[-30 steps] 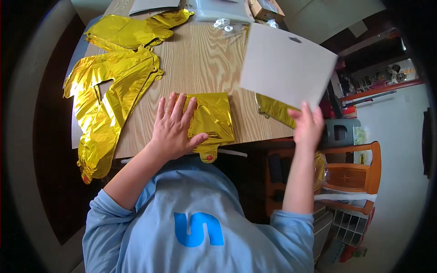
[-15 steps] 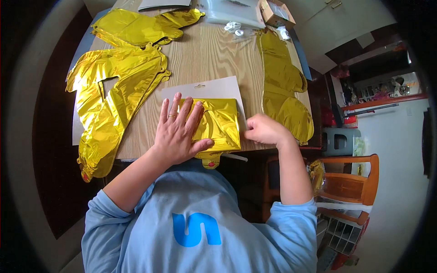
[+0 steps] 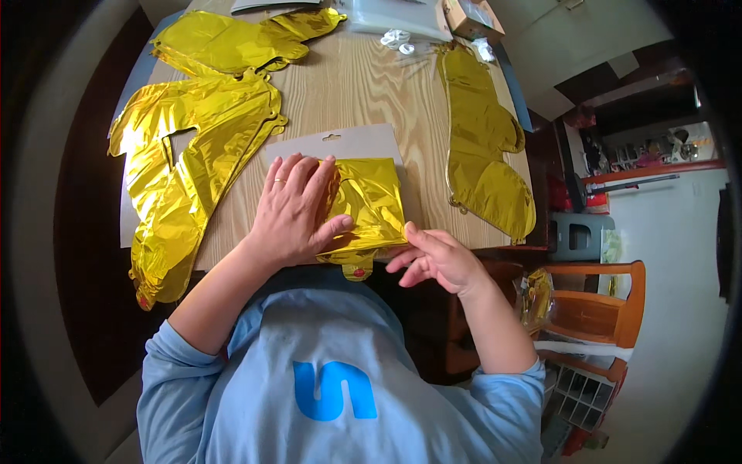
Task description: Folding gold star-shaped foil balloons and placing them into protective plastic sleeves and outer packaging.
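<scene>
From my end I see the folded gold foil (image 3: 371, 197) lying at the near edge of the bench (image 3: 363, 93), on top of a pale grey card (image 3: 340, 141) whose slotted end sticks out beyond it. My left hand (image 3: 292, 207) rests palm down over the left part of the foil, fingers (image 3: 319, 179) a little bent and slightly spread, thumb set well apart and lying across the gold. My right hand (image 3: 443, 261) is at the near right corner, the tip of its thumb against the foil and the other fingers loosely fanned below the edge; I cannot tell whether they pinch the corner. A foil tab (image 3: 358, 271) with a red mark hangs toward me past the edge (my shirt (image 3: 325, 332) is just behind it). To the left I have two more gold foil shapes (image 3: 220, 39) spread flat, and to the right a single foil piece (image 3: 483, 147) lies lengthwise. At the far side sit clear plastic bags (image 3: 394, 17), a small white bundle (image 3: 396, 39) and an open box (image 3: 471, 19).
</scene>
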The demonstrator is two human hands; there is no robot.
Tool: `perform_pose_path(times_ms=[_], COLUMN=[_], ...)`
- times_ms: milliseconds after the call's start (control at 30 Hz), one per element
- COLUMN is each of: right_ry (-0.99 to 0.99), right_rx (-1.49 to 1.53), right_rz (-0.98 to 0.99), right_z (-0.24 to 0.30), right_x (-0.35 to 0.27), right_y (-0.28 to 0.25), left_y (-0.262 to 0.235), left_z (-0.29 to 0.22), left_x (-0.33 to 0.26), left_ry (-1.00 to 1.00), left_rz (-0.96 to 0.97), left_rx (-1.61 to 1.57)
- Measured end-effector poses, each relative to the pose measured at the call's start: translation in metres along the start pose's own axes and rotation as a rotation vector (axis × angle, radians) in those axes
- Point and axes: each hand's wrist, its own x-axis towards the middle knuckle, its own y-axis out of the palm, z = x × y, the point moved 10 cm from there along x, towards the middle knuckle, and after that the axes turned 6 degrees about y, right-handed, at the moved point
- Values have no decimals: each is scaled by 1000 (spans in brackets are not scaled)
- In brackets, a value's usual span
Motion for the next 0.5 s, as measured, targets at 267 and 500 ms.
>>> perform_pose_path(times_ms=[267, 500], right_ry=[-140, -334], right_rx=[47, 34], right_rz=[-260, -243], right_z=[19, 50], right_x=[14, 17], right_y=[-7, -14], left_y=[-10, -6], left_z=[2, 20], left_x=[12, 16], left_ry=[38, -30], left_rz=[-27, -22], left_rx=[-89, -185])
